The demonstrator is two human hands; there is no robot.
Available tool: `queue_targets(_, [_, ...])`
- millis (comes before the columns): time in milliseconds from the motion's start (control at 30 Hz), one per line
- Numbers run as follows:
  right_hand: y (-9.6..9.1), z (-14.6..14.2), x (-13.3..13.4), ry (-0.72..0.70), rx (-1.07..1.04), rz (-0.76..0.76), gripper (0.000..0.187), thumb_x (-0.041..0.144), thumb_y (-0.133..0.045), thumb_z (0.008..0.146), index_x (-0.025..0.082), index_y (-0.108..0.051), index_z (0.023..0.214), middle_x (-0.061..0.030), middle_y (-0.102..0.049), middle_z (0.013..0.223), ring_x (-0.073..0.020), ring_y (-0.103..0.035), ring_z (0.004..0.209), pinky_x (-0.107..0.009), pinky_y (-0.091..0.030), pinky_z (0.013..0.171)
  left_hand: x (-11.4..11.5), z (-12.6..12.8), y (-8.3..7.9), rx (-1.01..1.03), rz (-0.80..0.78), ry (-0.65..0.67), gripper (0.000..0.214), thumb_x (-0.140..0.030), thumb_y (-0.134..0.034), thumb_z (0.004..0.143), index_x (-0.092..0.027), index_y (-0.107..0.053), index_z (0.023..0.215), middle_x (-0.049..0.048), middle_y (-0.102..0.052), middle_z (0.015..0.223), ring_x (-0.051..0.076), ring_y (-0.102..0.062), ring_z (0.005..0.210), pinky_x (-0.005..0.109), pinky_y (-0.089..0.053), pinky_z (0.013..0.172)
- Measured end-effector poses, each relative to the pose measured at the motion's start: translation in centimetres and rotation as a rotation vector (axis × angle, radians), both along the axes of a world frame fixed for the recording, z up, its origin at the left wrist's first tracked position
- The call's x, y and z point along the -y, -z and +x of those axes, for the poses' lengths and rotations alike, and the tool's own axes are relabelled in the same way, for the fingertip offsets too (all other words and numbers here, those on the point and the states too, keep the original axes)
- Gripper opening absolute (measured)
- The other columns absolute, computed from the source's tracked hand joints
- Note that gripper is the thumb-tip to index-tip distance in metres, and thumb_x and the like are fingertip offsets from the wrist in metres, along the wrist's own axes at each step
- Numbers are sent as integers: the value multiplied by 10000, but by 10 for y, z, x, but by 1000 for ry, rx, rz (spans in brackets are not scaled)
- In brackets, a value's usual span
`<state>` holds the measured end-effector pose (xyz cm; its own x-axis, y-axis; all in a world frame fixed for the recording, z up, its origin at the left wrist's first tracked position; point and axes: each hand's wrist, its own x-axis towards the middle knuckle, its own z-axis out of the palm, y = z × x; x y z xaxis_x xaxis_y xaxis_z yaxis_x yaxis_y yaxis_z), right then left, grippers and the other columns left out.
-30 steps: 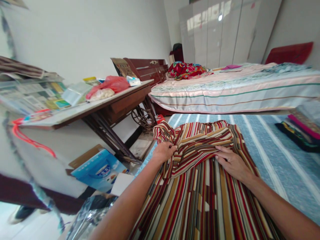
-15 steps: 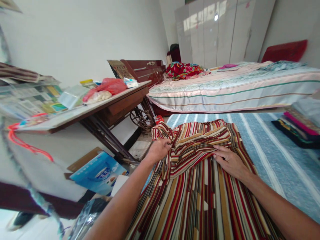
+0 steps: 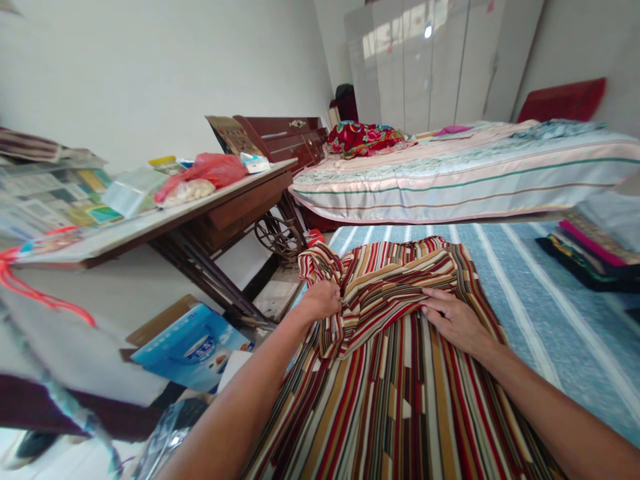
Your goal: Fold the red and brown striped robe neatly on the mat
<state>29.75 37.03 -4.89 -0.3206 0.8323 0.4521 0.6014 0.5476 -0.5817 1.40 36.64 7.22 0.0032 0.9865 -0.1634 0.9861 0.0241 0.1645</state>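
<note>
A striped garment (image 3: 400,387) in red, tan, black and cream lies spread over the blue bed cover. A bunched part of it, apparently a sleeve, is folded across its upper section. My left hand (image 3: 323,300) is closed on the cloth at the left side of this fold, its fingertips partly hidden in the creases. On the right, my right hand (image 3: 453,321) rests on the fold's lower edge, with its fingers stretched out and slightly apart.
A blue cover with white stripes (image 3: 525,320) lies under the garment. Folded clothes (image 3: 590,250) are stacked on it at the right. Left stands a sewing machine table (image 3: 240,190) with bags and boxes, a blue carton (image 3: 193,350) below. Another bed (image 3: 450,193) stands behind.
My left hand's fingers have curled in tighter on the cloth. My right hand stays flat on the fold. The whole view has shifted slightly.
</note>
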Motion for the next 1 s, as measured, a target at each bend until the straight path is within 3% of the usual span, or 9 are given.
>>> queue_targets(67, [0,0,0,-8,-7,-1,325,319,-409,872,243,-724,905,-61,-633,1183,-199,-570,1120,-394,-436,977,2,-7,-10,196,30,-56,72,-122,-565,582,-178,-530,554,-31,-550,548,138,-562,599,212,-403,548])
queue_targets(200, [-1,0,-1,-24,-10,-3,320,294,-412,866,238,-727,885,-66,-638,1172,-202,-562,1131,-394,-440,970,6,-30,-21,818,2,-309,77,-130,-562,544,-166,-549,611,-42,-542,507,118,-524,479,207,-416,458])
queue_targets(333, [-2,-1,-1,-17,5,6,316,272,-419,857,228,-725,926,-78,-625,1193,-209,-563,1130,-406,-435,974,8,-51,-12,1208,-11,-562,207,-54,-568,510,-140,-586,698,2,-616,564,169,-602,499,296,-514,501])
queue_targets(433, [-4,-2,0,-20,17,16,312,257,-425,858,211,-727,920,-98,-617,1201,-217,-559,1135,-412,-425,982,15,-53,-4,1452,-64,-634,219,-48,-589,565,-119,-606,771,55,-672,650,213,-658,581,373,-560,591])
queue_targets(500, [-6,-2,0,-28,1,27,303,250,-432,857,208,-730,897,-106,-614,1204,-223,-557,1135,-419,-421,985,21,-48,1,1515,-110,-668,182,-126,-628,643,-114,-622,825,90,-700,710,231,-676,624,382,-567,606])
queue_targets(567, [-7,-2,0,-33,-18,34,295,248,-440,854,212,-731,882,-104,-612,1206,-225,-558,1131,-430,-423,982,27,-42,6,1453,-134,-727,210,-209,-677,675,-116,-634,858,106,-711,730,240,-680,624,369,-567,571])
queue_targets(700, [-7,-1,-1,-41,-44,32,305,253,-435,854,202,-732,894,-117,-610,1210,-228,-559,1130,-439,-423,981,27,-34,12,1207,29,-753,223,-104,-731,590,-129,-638,792,46,-683,596,192,-641,491,265,-519,438])
queue_targets(833, [-3,-1,-2,-24,-77,20,298,234,-438,839,219,-729,904,-94,-623,1192,-214,-562,1127,-442,-417,991,19,-33,3,1356,105,-669,254,-21,-670,595,-130,-635,822,48,-692,626,206,-664,525,292,-554,489])
queue_targets(1000, [-4,-2,3,18,122,149,283,192,-511,780,178,-704,986,-132,-596,1215,-265,-499,1192,-466,-394,1002,16,-29,-3,1457,94,-745,232,42,-586,618,-106,-613,795,69,-685,601,224,-663,502,351,-578,505])
